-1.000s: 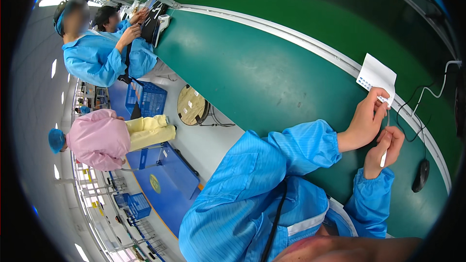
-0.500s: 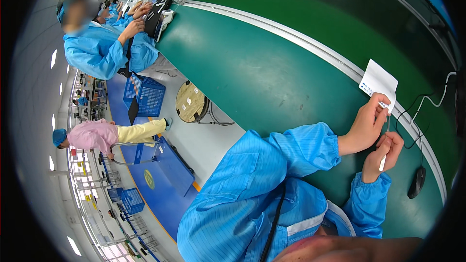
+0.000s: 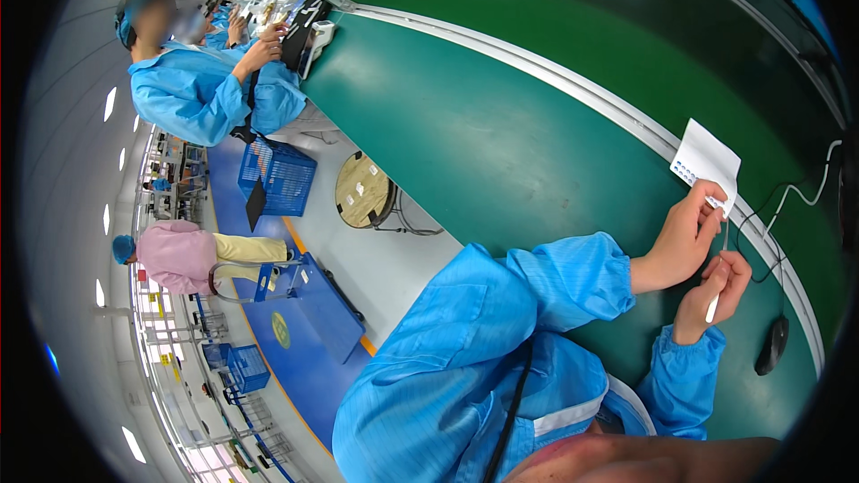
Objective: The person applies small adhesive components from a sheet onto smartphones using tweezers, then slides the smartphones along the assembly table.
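My left hand (image 3: pixel 677 241) pinches the near corner of a white sheet (image 3: pixel 710 155) with rows of small blue dots along one edge. The sheet rises over the white rail at the edge of the green table. Just below it in the picture, my right hand (image 3: pixel 713 297) is closed around a slim tool with a white handle (image 3: pixel 712 308). A thin tip of this tool points up to the fingers of my left hand and the sheet's corner. What lies between those left fingertips is too small to make out.
The green table (image 3: pixel 501 143) runs to the upper left. A black mouse (image 3: pixel 771 345) and a white cable (image 3: pixel 810 197) lie near my right hand. A co-worker in blue (image 3: pixel 192 94) sits at the far end. Beside the table are a round stool (image 3: pixel 364 190) and a blue crate (image 3: pixel 279 181).
The whole view has shifted slightly. My hands keep nearly the same hold on the sheet and the tool. The co-worker's hands have moved, and a person in pink by a blue cart has turned and stepped.
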Available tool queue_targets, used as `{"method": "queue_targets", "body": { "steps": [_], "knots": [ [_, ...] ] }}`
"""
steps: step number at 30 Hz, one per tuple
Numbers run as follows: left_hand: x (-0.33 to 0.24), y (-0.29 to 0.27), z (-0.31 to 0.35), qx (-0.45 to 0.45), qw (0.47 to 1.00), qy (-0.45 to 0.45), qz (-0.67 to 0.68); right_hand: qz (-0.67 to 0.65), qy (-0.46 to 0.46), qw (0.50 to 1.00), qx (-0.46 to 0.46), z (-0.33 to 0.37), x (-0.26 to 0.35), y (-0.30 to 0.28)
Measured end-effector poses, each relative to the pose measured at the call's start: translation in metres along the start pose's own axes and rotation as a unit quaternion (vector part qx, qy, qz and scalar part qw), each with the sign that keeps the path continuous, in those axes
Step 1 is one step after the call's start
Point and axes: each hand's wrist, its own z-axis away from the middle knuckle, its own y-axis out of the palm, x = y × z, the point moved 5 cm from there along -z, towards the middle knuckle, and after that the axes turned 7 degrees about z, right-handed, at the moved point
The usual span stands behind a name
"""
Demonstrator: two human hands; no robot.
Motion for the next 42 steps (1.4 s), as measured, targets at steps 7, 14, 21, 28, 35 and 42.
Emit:
{"method": "queue_targets", "body": {
  "steps": [7,14,21,28,35,42],
  "knots": [
    [0.002,0.003,0.001,0.002,1.0,0.013,-0.003,0.01,0.007,1.0,0.01,0.001,0.0,-0.002],
    [-0.002,0.002,0.0,0.0,1.0,0.012,-0.013,0.005,0.009,1.0,0.009,0.0,-0.001,0.001],
    [-0.005,0.002,0.0,-0.002,1.0,0.015,0.005,-0.016,0.014,1.0,0.012,0.002,-0.001,-0.001],
    [0.0,0.002,-0.002,0.003,0.999,-0.007,0.04,-0.034,-0.004,0.999,0.032,0.004,-0.003,0.0],
    [0.004,0.003,-0.004,0.017,0.996,-0.017,0.091,-0.043,-0.015,0.997,0.058,0.004,-0.002,0.003],
    [0.008,0.001,-0.007,0.005,0.99,-0.031,0.138,-0.049,-0.027,0.993,0.105,0.0,-0.004,0.008]
  ]
}}
